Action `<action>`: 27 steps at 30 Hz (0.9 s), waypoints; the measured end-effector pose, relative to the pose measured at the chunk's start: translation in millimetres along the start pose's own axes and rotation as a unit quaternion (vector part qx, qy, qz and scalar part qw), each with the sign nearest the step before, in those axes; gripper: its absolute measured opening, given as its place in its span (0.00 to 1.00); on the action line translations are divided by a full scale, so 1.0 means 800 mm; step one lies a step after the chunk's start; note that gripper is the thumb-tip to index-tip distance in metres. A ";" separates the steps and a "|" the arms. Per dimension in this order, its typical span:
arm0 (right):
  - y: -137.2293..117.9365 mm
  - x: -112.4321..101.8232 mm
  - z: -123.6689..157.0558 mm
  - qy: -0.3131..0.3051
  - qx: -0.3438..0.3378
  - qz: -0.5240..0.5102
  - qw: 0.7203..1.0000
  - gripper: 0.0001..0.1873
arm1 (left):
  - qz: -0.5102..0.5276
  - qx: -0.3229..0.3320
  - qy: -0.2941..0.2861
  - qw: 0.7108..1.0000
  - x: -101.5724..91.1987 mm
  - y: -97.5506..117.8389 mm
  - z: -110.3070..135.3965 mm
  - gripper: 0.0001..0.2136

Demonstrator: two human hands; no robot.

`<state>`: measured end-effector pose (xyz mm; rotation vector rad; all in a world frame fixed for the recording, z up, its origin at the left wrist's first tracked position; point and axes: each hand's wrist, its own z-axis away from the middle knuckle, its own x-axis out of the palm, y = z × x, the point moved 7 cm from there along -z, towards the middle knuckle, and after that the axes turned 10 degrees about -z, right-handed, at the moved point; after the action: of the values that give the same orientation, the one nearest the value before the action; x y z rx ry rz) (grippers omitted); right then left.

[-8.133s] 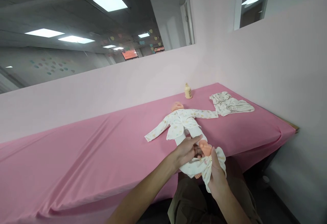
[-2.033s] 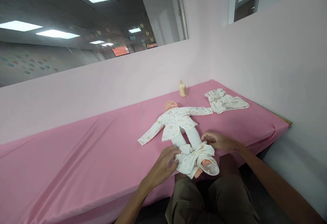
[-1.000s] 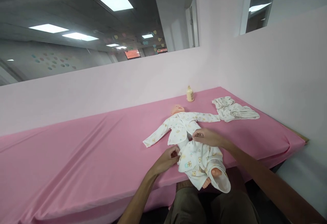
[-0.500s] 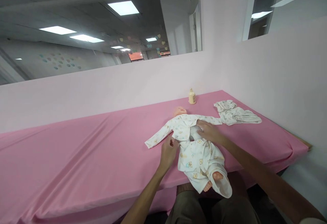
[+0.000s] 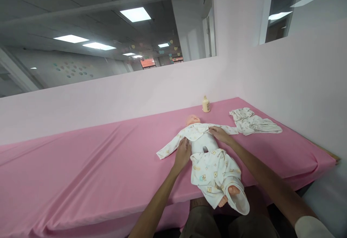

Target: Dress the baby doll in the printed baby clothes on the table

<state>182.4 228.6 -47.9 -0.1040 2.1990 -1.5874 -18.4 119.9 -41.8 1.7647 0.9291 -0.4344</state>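
Note:
A baby doll (image 5: 193,119) lies on its back, head away from me, on the pink-covered table. Its white printed shirt (image 5: 193,131) is bunched up on the chest, sleeves stretched out to both sides. Below it the white belly (image 5: 199,144) shows, with a small dark spot near the waist. My left hand (image 5: 184,151) has its fingers closed on the shirt's lower left edge. On the other side my right hand (image 5: 219,134) pinches the shirt's right edge. White bear-print pants (image 5: 215,169) cover the legs; both feet stick out at the cuffs.
A cream-coloured pump bottle (image 5: 206,105) stands near the back wall. Folded white printed clothes (image 5: 252,122) lie at the right. The pink sheet (image 5: 108,173) is wrinkled on the left, and its front edge hangs by my knees. Walls with windows border the back and right.
The shirt's lower front has been lifted toward the doll's chest, baring more of the belly. My left hand has moved up along the doll's side; my right hand is now at the shirt's edge.

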 end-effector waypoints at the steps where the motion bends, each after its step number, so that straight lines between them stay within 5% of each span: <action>1: 0.002 -0.002 0.001 0.020 0.003 0.002 1.000 0.14 | -0.003 -0.008 0.006 1.000 0.001 -0.002 -0.008 0.13; 5: 0.007 -0.013 0.028 0.080 0.005 0.029 0.996 0.10 | 0.016 -0.052 0.016 0.998 0.002 -0.017 -0.019 0.13; 11: 0.021 -0.018 0.093 -0.114 0.089 -0.077 0.987 0.10 | 0.057 -0.104 0.075 0.990 -0.024 -0.025 0.028 0.13; 17: 0.020 -0.026 0.116 -0.169 0.115 -0.119 0.972 0.12 | 0.091 -0.051 -0.071 0.992 -0.008 0.014 0.082 0.15; 23: 0.027 -0.020 0.108 -0.189 0.138 -0.114 0.965 0.12 | 0.151 -0.109 -0.098 0.978 0.008 -0.009 0.090 0.14; 27: 0.020 -0.015 0.116 -0.222 0.149 -0.146 0.953 0.10 | 0.290 -0.160 -0.168 0.929 0.024 -0.023 0.083 0.13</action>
<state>231.7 155.6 -83.1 -0.6551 1.6376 -1.8185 -10.9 69.7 -92.0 1.5091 0.1942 -0.1741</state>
